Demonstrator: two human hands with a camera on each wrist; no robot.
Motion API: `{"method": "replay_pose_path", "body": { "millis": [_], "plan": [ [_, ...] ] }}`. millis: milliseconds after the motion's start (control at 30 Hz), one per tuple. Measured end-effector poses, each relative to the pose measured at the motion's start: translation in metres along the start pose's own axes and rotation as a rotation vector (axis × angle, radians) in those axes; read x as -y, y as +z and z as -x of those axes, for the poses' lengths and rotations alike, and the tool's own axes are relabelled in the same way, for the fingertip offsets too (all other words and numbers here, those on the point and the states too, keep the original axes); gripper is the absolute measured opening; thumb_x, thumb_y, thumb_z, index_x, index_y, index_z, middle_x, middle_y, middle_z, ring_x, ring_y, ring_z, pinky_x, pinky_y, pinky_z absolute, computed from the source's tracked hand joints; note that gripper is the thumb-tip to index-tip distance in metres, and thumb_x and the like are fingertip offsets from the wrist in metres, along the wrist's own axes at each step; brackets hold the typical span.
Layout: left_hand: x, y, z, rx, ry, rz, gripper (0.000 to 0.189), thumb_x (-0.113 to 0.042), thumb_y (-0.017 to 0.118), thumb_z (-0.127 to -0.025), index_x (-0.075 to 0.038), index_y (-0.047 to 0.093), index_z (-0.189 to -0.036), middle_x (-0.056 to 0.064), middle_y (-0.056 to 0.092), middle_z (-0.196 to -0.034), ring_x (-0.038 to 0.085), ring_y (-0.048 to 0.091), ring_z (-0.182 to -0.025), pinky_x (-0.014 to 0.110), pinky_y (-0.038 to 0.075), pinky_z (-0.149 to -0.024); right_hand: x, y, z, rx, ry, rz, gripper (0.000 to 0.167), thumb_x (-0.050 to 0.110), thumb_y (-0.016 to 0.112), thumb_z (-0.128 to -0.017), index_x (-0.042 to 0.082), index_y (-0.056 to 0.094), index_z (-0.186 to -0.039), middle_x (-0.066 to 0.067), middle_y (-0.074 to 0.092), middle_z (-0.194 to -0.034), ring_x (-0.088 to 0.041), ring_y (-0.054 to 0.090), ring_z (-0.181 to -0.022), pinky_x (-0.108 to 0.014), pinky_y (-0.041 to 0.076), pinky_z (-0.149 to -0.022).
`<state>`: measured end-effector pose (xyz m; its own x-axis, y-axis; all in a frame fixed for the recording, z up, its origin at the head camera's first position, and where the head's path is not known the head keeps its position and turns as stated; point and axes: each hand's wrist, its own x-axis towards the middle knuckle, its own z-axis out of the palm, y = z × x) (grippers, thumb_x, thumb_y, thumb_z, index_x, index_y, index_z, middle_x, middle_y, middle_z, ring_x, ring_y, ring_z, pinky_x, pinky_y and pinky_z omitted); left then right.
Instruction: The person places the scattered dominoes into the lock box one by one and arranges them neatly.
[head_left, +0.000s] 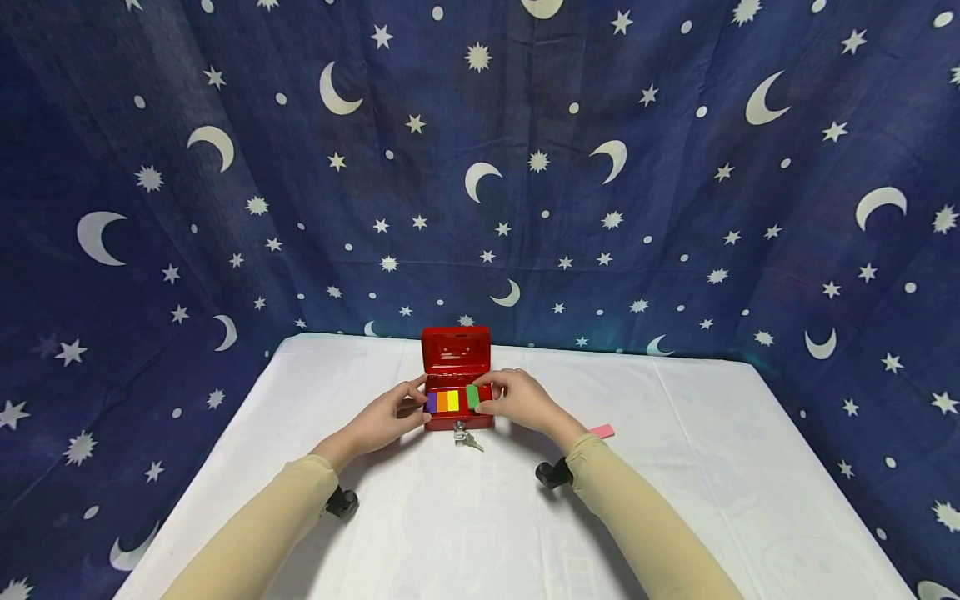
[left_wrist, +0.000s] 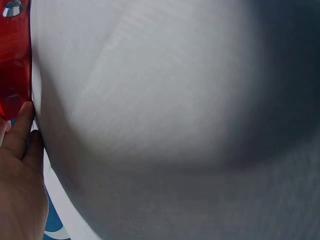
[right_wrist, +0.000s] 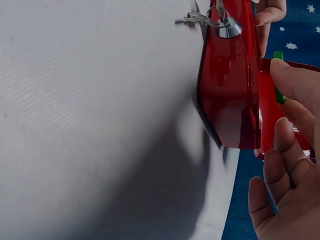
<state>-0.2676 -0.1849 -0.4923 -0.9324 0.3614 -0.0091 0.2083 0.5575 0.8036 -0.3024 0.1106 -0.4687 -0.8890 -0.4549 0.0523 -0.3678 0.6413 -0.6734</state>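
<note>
A red metal cash box [head_left: 459,423] stands with its lid [head_left: 456,350] raised, keys [head_left: 471,440] hanging from its front lock. Inside, a purple block [head_left: 431,403], an orange block [head_left: 442,402] and a yellow block [head_left: 453,401] lie side by side at the left. My right hand [head_left: 521,400] pinches a green block [head_left: 472,397] between thumb and forefinger over the box's right half; its other fingers are spread in the right wrist view. At the box's left side, my left hand [head_left: 390,414] rests its fingers against the wall, close to the purple block.
A pink block [head_left: 602,431] lies on the white-covered table [head_left: 450,533], right of the box and partly behind my right wrist. A dark blue curtain [head_left: 525,208] with moons and stars hangs behind and along both sides.
</note>
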Motion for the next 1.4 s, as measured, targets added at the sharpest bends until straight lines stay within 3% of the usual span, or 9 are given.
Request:
{"method": "replay_pose_path", "body": {
  "millis": [533, 833, 1067, 1400],
  "plan": [
    [0.001, -0.001, 0.0, -0.001, 0.0, -0.009, 0.028, -0.035, 0.072, -0.097, -0.018, 0.058, -0.114, -0.002, 0.034, -0.165, 0.026, 0.051, -0.138, 0.054, 0.031, -0.118, 0.012, 0.006, -0.014, -0.015, 0.009, 0.128, 0.039, 0.035, 0.085, -0.083, 0.021, 0.075, -0.118, 0.003, 0.058, -0.079, -0.018, 0.052, -0.08, -0.032, 0.043, -0.065],
    [0.002, 0.0, 0.0, -0.001, 0.009, -0.006, 0.026, -0.034, 0.072, -0.097, -0.019, 0.058, -0.113, -0.002, 0.034, -0.164, 0.026, 0.052, -0.137, 0.055, 0.031, -0.118, 0.014, 0.012, -0.019, 0.001, 0.081, 0.157, 0.036, 0.034, 0.084, -0.084, 0.021, 0.076, -0.117, 0.002, 0.067, -0.099, -0.019, 0.051, -0.097, -0.036, 0.048, -0.081],
    [0.001, 0.0, 0.0, -0.001, -0.005, -0.004, 0.026, -0.034, 0.072, -0.097, -0.02, 0.058, -0.113, -0.003, 0.034, -0.164, 0.026, 0.051, -0.138, 0.055, 0.031, -0.118, 0.014, 0.017, -0.023, 0.008, 0.066, 0.24, 0.036, 0.035, 0.085, -0.082, 0.023, 0.078, -0.115, 0.003, 0.069, -0.114, -0.02, 0.053, -0.107, -0.039, 0.049, -0.094],
    [0.0, 0.0, 0.0, 0.002, -0.004, 0.001, 0.027, -0.034, 0.072, -0.096, -0.019, 0.058, -0.114, -0.002, 0.034, -0.164, 0.026, 0.051, -0.138, 0.055, 0.031, -0.118, 0.018, 0.018, -0.026, 0.002, 0.039, 0.351, 0.038, 0.036, 0.087, -0.08, 0.023, 0.079, -0.114, 0.003, 0.069, -0.113, -0.019, 0.053, -0.106, -0.037, 0.047, -0.097]
  ]
}}
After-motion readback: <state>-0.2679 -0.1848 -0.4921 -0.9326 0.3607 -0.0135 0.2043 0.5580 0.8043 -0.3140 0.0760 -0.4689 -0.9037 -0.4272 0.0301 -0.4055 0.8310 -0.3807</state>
